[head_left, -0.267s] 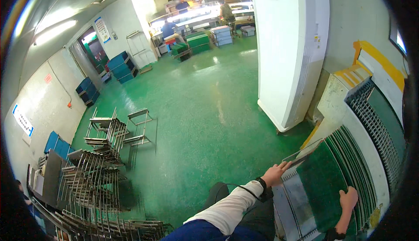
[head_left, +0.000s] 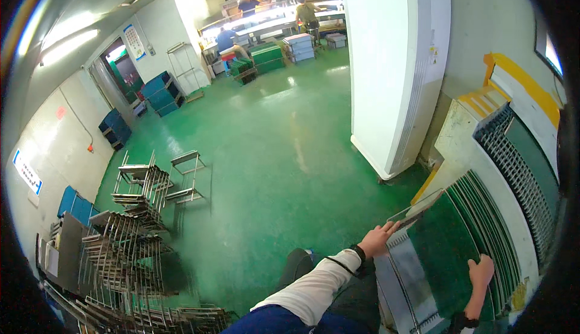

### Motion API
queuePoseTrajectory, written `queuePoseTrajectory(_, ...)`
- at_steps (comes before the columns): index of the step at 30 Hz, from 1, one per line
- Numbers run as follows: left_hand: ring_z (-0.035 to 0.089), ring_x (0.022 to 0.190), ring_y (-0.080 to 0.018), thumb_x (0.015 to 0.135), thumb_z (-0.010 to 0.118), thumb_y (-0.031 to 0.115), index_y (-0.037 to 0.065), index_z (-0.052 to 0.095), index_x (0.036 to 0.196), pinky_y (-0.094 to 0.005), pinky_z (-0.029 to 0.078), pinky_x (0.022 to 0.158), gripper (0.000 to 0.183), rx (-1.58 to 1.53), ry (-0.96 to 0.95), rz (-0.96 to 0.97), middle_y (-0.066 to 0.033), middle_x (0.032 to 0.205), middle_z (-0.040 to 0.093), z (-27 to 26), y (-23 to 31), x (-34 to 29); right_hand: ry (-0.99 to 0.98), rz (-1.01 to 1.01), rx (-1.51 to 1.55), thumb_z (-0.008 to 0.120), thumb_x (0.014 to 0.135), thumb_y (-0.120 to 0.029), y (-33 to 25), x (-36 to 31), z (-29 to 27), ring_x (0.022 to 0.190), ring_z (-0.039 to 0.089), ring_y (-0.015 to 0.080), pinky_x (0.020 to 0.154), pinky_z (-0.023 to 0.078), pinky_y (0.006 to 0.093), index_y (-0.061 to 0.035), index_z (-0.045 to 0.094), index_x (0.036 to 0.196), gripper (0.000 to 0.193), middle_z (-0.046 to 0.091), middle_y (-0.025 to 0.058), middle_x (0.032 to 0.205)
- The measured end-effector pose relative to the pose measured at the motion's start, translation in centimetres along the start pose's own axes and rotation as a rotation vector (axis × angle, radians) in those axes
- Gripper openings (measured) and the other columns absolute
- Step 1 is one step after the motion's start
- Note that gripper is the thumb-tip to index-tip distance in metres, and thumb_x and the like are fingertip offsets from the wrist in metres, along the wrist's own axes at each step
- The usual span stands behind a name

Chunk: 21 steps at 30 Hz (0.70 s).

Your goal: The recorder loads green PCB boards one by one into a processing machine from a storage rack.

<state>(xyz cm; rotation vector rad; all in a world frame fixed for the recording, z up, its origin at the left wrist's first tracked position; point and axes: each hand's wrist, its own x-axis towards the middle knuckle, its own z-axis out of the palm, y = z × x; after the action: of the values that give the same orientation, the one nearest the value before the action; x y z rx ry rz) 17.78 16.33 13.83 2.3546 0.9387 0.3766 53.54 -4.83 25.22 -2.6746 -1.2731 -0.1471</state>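
Observation:
A row of thin green panels point(head_left: 492, 231) stands packed on edge at the lower right, in a pale slotted rack point(head_left: 411, 270). The front green panel point(head_left: 444, 249) leans with its broad face toward me. My left hand point(head_left: 379, 239) is closed at this panel's upper left corner, beside the rack's metal bar; its fingertips partly hide the contact. On the panel's right edge my right hand point(head_left: 481, 271) is closed, the thumb pointing up and the other fingers largely hidden.
A tall white cabinet point(head_left: 386, 80) stands ahead. Beside the rack is a machine point(head_left: 465, 116) with a slotted bed. Stacked metal frames point(head_left: 127, 243) fill the lower left. Blue bins point(head_left: 163, 92) line the far wall, and several people work at a lit bench point(head_left: 272, 25).
The whole view has shifted slightly, so the room sits a little further left and up. Both hands keep nearly the same place on the panel.

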Motion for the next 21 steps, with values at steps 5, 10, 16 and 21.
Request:
queuePoseTrajectory(5, 0.055, 0.107, -0.0439, 0.055, 0.086, 0.010, 0.016, 0.012, 0.155, -0.0473, 0.052, 0.090, 0.124, 0.014, -0.010, 0.012, -0.0150, 0.147, 0.037, -0.7, 0.6, -0.2, -0.029, 0.012, -0.021, 0.080, 0.071, -0.026, -0.8, -0.1, -0.8, 0.099, 0.061, 0.0384, 0.087, 0.048, 0.0465, 0.0011, 0.064, 0.104, 0.045, 0.065, 0.0208, 0.103)
queuePoseTrajectory(10, 0.055, 0.107, -0.0439, 0.055, 0.085, 0.009, 0.016, 0.013, 0.155, -0.0473, 0.052, 0.089, 0.123, 0.013, -0.011, 0.022, -0.0154, 0.147, 0.036, -1.0, 0.4, -0.3, 0.024, 0.010, -0.016, 0.081, 0.070, -0.026, -2.6, -1.1, -2.0, 0.093, 0.062, 0.0393, 0.083, 0.049, 0.0469, 0.0006, 0.066, 0.097, 0.040, 0.066, 0.0210, 0.096)
queuePoseTrajectory(16, 0.056, 0.106, -0.0429, 0.054, 0.085, 0.008, 0.015, 0.013, 0.155, -0.0470, 0.052, 0.090, 0.123, 0.026, 0.012, 0.031, -0.0146, 0.146, 0.038, -0.5, 0.2, -0.3, 0.036, -0.004, 0.000, 0.081, 0.070, -0.025, -2.3, -0.9, -1.9, 0.095, 0.062, 0.0395, 0.083, 0.048, 0.0477, 0.0013, 0.066, 0.095, 0.040, 0.065, 0.0217, 0.098)
queuePoseTrajectory(21, 0.056, 0.105, -0.0423, 0.052, 0.087, 0.009, 0.016, 0.014, 0.155, -0.0463, 0.052, 0.090, 0.126, 0.011, 0.019, 0.019, -0.0125, 0.146, 0.038, -0.5, 0.4, -0.3, -0.136, 0.086, -0.018, 0.077, 0.072, -0.025, -2.5, -0.2, -2.7, 0.103, 0.060, 0.0390, 0.091, 0.047, 0.0452, 0.0056, 0.064, 0.107, 0.048, 0.064, 0.0223, 0.107)
